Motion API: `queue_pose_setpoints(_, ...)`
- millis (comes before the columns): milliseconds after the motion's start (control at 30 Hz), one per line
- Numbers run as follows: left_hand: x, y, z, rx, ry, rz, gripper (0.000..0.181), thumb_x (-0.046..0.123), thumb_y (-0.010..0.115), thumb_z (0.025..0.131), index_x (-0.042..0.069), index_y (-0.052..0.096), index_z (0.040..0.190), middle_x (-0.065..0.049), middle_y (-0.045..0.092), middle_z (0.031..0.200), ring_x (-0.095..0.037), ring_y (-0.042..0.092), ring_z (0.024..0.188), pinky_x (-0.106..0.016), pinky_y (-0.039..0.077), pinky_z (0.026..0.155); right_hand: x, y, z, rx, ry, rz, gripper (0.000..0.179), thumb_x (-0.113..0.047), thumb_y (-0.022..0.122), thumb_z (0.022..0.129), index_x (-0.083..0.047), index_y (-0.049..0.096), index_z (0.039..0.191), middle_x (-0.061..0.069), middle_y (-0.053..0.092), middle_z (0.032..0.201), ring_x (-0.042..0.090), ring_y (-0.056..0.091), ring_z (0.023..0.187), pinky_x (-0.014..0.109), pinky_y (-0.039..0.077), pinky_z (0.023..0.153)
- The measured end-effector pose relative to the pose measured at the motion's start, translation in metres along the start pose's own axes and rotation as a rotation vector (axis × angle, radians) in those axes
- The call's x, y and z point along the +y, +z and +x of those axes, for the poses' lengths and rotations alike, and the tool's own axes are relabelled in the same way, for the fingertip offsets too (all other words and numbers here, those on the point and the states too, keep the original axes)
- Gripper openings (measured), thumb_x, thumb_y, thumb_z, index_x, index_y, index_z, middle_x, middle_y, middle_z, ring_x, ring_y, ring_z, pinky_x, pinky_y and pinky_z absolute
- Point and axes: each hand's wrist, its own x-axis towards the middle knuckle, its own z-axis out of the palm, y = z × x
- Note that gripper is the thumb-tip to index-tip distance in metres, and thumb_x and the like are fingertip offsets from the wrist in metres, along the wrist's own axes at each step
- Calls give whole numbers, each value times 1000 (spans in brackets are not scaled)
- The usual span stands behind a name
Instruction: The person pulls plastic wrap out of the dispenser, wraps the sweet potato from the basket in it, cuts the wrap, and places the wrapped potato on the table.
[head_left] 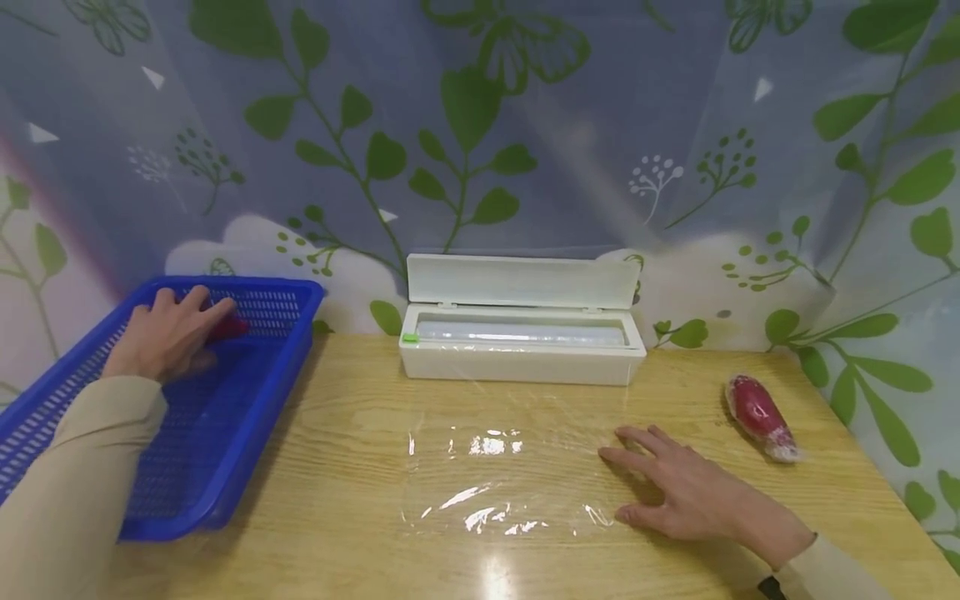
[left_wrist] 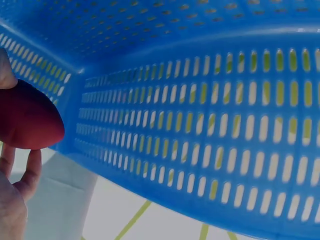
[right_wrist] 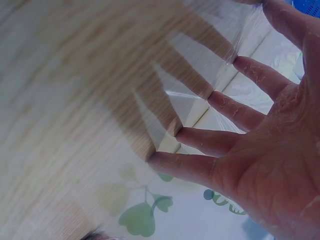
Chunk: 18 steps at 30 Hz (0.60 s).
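My left hand (head_left: 171,332) is inside the blue basket (head_left: 258,400) at the left. It holds a smooth, dark red, tapered object (left_wrist: 31,117), perhaps a vegetable, between thumb and fingers; the hand hides much of it in the head view. Clear plastic wrap (head_left: 495,483) lies spread over the wooden table, running out from a white dispenser box (head_left: 517,364) with its lid raised. With fingers spread, my right hand (head_left: 686,492) touches the right edge of the wrap with its fingertips. Inside the box sits the wrap roll (head_left: 517,335).
A similar red object covered in wrap (head_left: 761,417) lies at the right of the table (head_left: 337,467). On the dispenser's left front is a small green slider (head_left: 410,338). A curtain (head_left: 600,150) printed with leaves and butterflies hangs behind the table.
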Motion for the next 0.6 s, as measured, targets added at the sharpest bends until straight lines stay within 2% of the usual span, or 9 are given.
queue_pose_setpoints(167,1,-9,2,82,-22,-44,70,25,91,68,13,51,125,-25,57,106,-58,55,82,-68,50,58,0,-1,-1,-12,10,6,70,-60,66,92,-20,53,148,20,49,151,61,46,133,79,45,91)
queue_pose_setpoints(300,2,-18,3,170,-28,-75,67,23,87,67,12,53,123,-25,57,102,-57,54,78,-66,48,52,0,-2,-1,-19,18,10,71,-60,67,92,-19,53,148,20,48,151,62,46,133,80,45,90)
queue_pose_setpoints(433,3,-31,4,242,-49,-109,68,22,86,66,11,53,124,-25,56,103,-59,51,79,-66,45,49,0,-2,-1,-24,19,23,71,-58,67,92,-19,52,149,21,47,152,62,45,133,80,43,93)
queue_pose_setpoints(600,7,-51,8,328,-59,-119,66,22,82,66,11,54,125,-27,57,111,-61,52,83,-71,46,54,-1,-1,0,-20,12,28,71,-58,68,91,-19,52,149,21,47,151,62,45,133,79,44,94)
